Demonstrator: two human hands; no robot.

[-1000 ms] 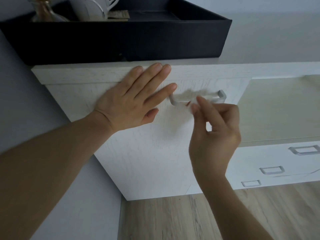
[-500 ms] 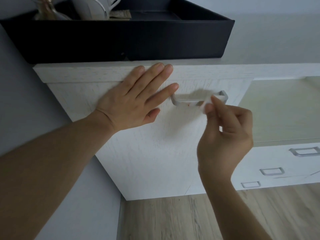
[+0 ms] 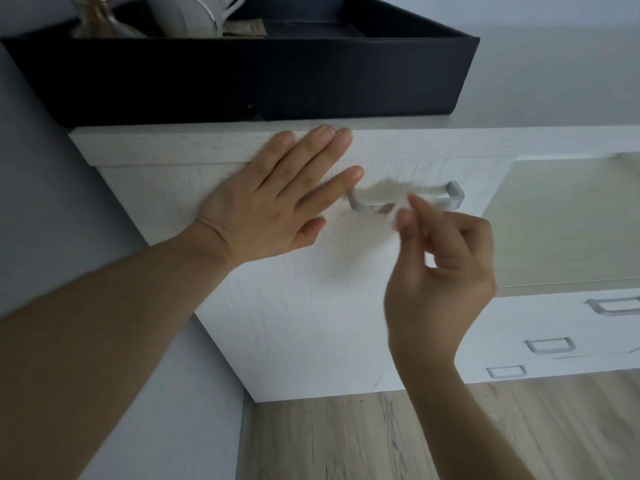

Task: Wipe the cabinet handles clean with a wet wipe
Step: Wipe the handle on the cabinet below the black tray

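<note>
A silver bar handle [image 3: 453,194] sits near the top of the white cabinet front [image 3: 311,323]. My right hand [image 3: 440,271] pinches a small white wet wipe [image 3: 400,211] between thumb and forefinger, pressed against the middle of the handle; the wipe is blurred. My left hand [image 3: 273,199] lies flat on the cabinet front just left of the handle, fingers spread and reaching the top edge.
A black tray [image 3: 311,74] with a white jug and a glass bottle rests on the cabinet top. To the right is a glass-fronted section [image 3: 561,220], with three more silver handles [image 3: 550,345] on lower drawers. A wood floor [image 3: 346,441] lies below.
My right hand slid the wipe right along the handle, then back left towards its middle. My left hand stayed flat on the cabinet.
</note>
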